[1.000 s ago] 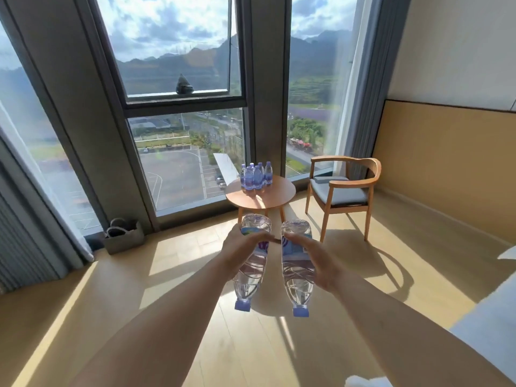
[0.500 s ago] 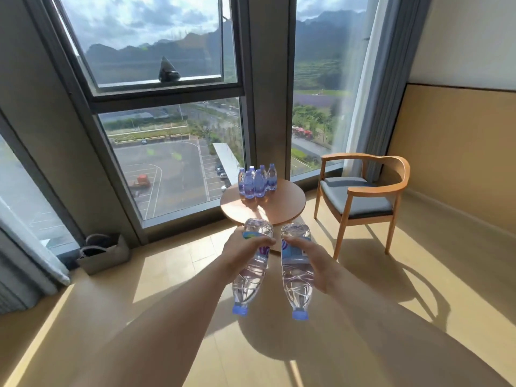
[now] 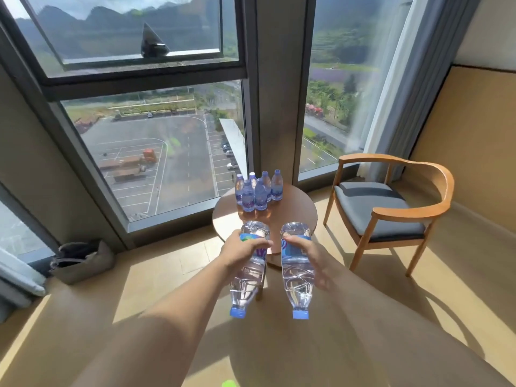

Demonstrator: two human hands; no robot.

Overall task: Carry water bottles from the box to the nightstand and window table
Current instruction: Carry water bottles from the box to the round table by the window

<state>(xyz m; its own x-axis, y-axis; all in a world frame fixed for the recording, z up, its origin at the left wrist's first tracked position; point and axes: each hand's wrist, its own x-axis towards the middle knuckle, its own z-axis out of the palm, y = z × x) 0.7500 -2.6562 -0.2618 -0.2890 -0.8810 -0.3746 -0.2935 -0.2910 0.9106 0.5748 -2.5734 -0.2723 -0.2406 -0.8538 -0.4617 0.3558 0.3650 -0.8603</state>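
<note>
My left hand [image 3: 240, 251] grips a clear water bottle [image 3: 247, 280] around its label, cap pointing down toward me. My right hand [image 3: 308, 256] holds a second water bottle [image 3: 297, 277] the same way, blue cap lowest. Both bottles hang in front of the near edge of the round wooden window table [image 3: 296, 210]. Several upright bottles with blue caps [image 3: 258, 191] stand grouped at the table's far left, close to the window. The box and the nightstand are out of view.
A wooden armchair with a grey cushion [image 3: 382, 210] stands right of the table. A grey bag [image 3: 81, 261] sits on the floor at the left by the window. Curtains hang at the far left and behind the chair. Sunlit wooden floor lies between me and the table.
The table, chair and window have grown larger and nearer as I walked forward. Both hands keep the same grip on their bottles.
</note>
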